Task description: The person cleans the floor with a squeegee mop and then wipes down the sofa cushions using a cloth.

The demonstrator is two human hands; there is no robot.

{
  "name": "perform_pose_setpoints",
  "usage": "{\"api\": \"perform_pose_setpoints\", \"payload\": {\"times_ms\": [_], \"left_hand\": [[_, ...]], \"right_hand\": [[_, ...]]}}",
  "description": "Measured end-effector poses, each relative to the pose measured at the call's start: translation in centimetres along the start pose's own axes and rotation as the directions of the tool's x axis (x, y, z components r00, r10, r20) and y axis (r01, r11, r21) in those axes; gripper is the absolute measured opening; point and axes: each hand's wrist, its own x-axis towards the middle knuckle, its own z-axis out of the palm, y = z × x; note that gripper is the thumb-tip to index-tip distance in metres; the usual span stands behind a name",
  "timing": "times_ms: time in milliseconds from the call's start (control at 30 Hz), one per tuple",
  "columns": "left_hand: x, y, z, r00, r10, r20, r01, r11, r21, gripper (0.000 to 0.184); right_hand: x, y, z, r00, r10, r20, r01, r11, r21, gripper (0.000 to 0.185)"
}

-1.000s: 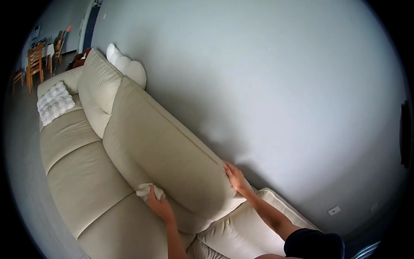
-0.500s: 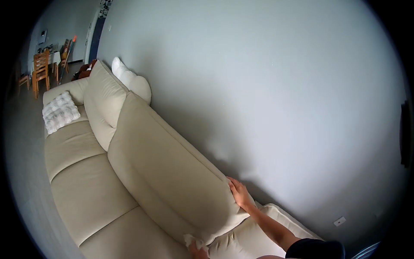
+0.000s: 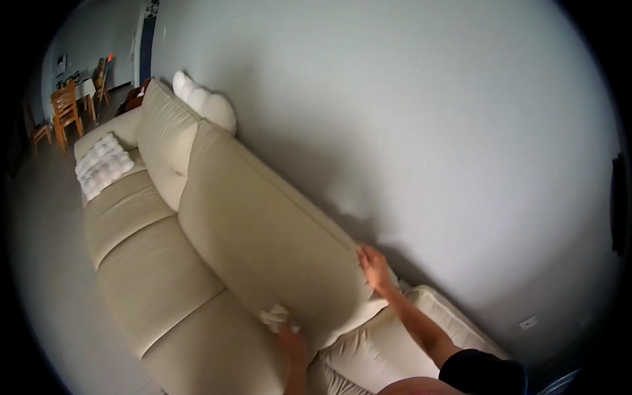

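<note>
A beige sofa (image 3: 158, 289) runs away from me along the wall, with a large back cushion (image 3: 263, 224) leaning on it. My right hand (image 3: 375, 268) is at the near upper corner of this cushion, its fingers bent over the edge. Lower down, my left hand (image 3: 289, 339) holds a crumpled whitish cloth (image 3: 275, 317) against the cushion's lower front, close to the seam with the seat. That hand is slightly blurred, and its fingers are partly hidden by the cloth.
A fluffy white pillow (image 3: 104, 164) lies at the far end of the seat. Behind the far back cushion (image 3: 164, 138) stands a rounded white cushion (image 3: 207, 105). The grey wall (image 3: 428, 131) bounds the right side. Wooden chairs (image 3: 66, 112) stand in the distance.
My left hand has moved the cloth up and slightly left onto the cushion's lower front. My right hand stays at the cushion's corner. The view has shifted a little.
</note>
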Motion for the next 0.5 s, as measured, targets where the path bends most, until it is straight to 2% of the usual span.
{"api": "perform_pose_setpoints", "payload": {"times_ms": [33, 67, 100, 133, 167, 200, 233, 267, 300, 333, 367, 400, 433, 467, 500], "left_hand": [[-0.3, -0.1, 2.0, 0.999, 0.033, 0.018, -0.032, 0.999, -0.028, 0.050], [-2.2, -0.6, 1.5, 0.999, 0.037, 0.033, -0.036, 0.999, -0.020, 0.049], [-6.3, -1.6, -1.0, 0.996, -0.045, 0.073, 0.043, 0.998, 0.037, 0.049], [-5.0, -0.9, 1.5, 0.990, -0.057, 0.131, 0.054, 0.998, 0.024, 0.050], [-3.1, 0.2, 2.9, 0.994, -0.079, 0.082, 0.084, 0.995, -0.061, 0.049], [-2.1, -0.2, 1.3, 0.993, -0.116, -0.004, 0.115, 0.986, -0.118, 0.049], [-2.7, -0.5, 0.1, 0.991, -0.132, -0.004, 0.130, 0.981, -0.145, 0.048], [0.2, 1.3, 0.5, 0.980, -0.175, -0.094, 0.163, 0.978, -0.130, 0.047], [4.1, 1.6, -3.1, 0.958, -0.179, -0.226, 0.170, 0.984, -0.058, 0.047], [5.0, 1.0, -0.9, 0.953, -0.155, -0.261, 0.134, 0.986, -0.097, 0.048], [6.2, -1.1, -2.1, 0.939, -0.116, -0.323, 0.087, 0.991, -0.105, 0.049], [8.0, -1.4, -2.9, 0.926, -0.132, -0.355, 0.119, 0.991, -0.059, 0.049], [9.7, -1.4, -3.2, 0.911, -0.153, -0.383, 0.157, 0.987, -0.022, 0.050], [10.9, -1.3, -3.1, 0.903, -0.152, -0.402, 0.167, 0.986, 0.002, 0.050], [11.7, -1.2, -2.7, 0.898, -0.261, -0.355, 0.261, 0.964, -0.049, 0.047]], "right_hand": [[2.1, 4.2, 0.7, 0.985, -0.166, -0.049, 0.162, 0.983, -0.082, 0.032], [2.5, 5.2, 1.0, 0.985, -0.162, -0.059, 0.159, 0.986, -0.051, 0.031], [2.9, 6.5, 1.3, 0.985, -0.158, -0.069, 0.157, 0.987, -0.020, 0.031], [3.4, 7.7, 1.6, 0.985, -0.154, -0.079, 0.155, 0.988, 0.012, 0.031], [3.3, 5.8, 1.3, 0.979, -0.189, -0.074, 0.199, 0.964, 0.177, 0.032], [3.2, 4.0, -0.1, 1.000, 0.001, 0.020, -0.007, 0.956, 0.293, 0.034], [2.9, 6.4, 1.1, 0.987, -0.146, -0.063, 0.152, 0.983, 0.103, 0.038], [2.9, 6.5, 1.2, 0.973, -0.213, -0.090, 0.214, 0.977, 0.000, 0.037], [2.9, 6.4, 1.0, 0.953, -0.278, -0.116, 0.267, 0.958, -0.108, 0.037], [3.1, 6.6, 1.3, 0.929, -0.342, -0.142, 0.308, 0.926, -0.216, 0.037], [2.9, 5.7, 0.8, 0.916, -0.381, -0.124, 0.361, 0.919, -0.161, 0.038], [3.0, 5.7, 1.0, 0.927, -0.363, -0.099, 0.334, 0.914, -0.230, 0.038], [3.0, 5.4, 1.4, 0.928, -0.364, -0.082, 0.344, 0.920, -0.189, 0.038], [3.1, 5.2, 1.3, 0.919, -0.382, -0.100, 0.350, 0.905, -0.242, 0.038], [3.0, 5.4, 1.1, 0.911, -0.395, -0.120, 0.346, 0.889, -0.298, 0.038]]}}
